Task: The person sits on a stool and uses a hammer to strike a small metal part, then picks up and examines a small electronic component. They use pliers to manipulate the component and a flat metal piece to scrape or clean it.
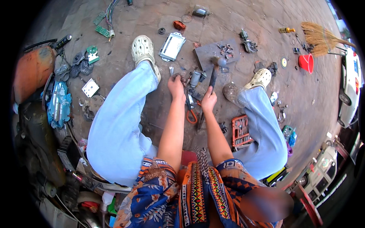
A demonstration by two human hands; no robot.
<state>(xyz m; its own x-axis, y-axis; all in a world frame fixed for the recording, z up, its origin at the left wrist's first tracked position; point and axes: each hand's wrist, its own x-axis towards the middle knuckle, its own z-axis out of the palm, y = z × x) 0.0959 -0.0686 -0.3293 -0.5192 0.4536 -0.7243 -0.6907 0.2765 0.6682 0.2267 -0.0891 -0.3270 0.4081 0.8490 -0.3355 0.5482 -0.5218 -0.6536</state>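
Note:
My right hand (209, 97) grips a hammer (215, 74) by its dark handle, with the metal head raised toward a grey metal plate (203, 56). My left hand (176, 86) is closed around a small metal piece (171, 70) with a flat pale tip; its exact kind is hard to tell. Between my hands lie a grey cylindrical part (195, 79), other small dark parts and a tool with orange loop handles (191, 116), like scissors or snips. Several small rusty pieces (226, 49) sit on the plate.
My legs flank the work spot. Around lie a white electronic board (171, 47), an orange toolbox (239, 130), a red bucket (305, 67), a straw broom (315, 38), a rusty tank (30, 72) and blue-wrapped parts (59, 104). Parked cars (348, 85) stand at the right.

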